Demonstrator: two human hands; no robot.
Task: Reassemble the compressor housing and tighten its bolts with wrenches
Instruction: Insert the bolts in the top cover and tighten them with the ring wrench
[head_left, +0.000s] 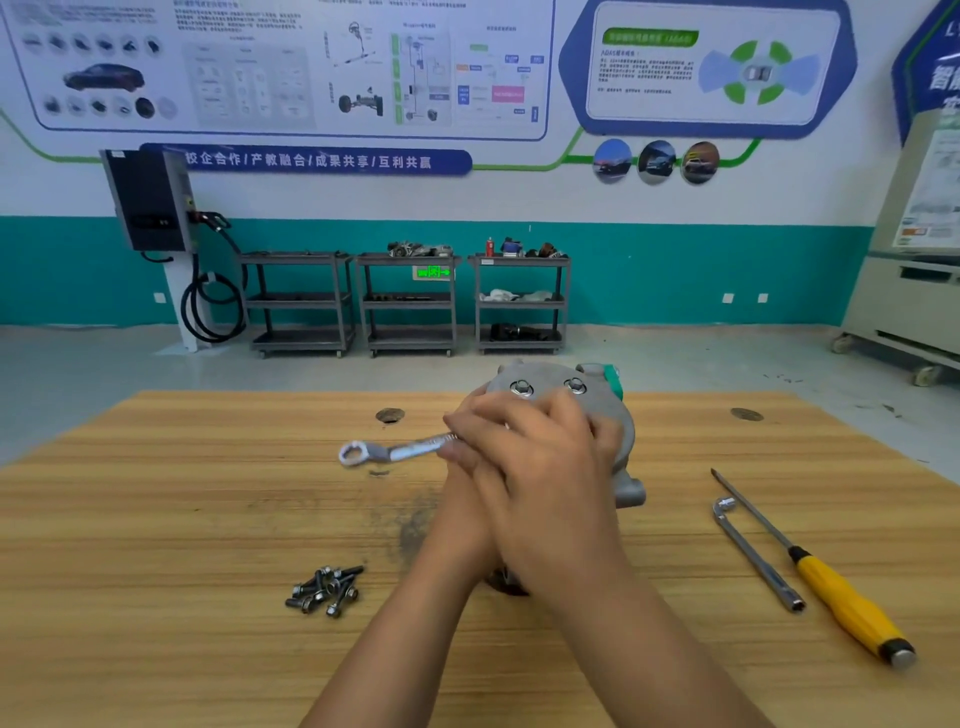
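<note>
Tightening bolt on compressor housing (550, 376): left grip (460, 486) clasping wrench (395, 451), right grip (545, 467) pressing over it, own hold unclear. Next move likely calling for seating loose bolts (324, 592) lying on counter (156, 519).

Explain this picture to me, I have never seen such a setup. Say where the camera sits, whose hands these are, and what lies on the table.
No machine here: a person works with bare hands, and the single picture comes from a camera worn on their head, looking forward and down. On the wooden table stands a grey compressor housing with two bolts showing on top. The left hand grips a ring wrench pointing left; the right hand lies over it, and whether it grips too is hidden. Loose bolts lie piled at the near left. At the right lie an L-shaped socket wrench and a yellow-handled screwdriver.
</note>
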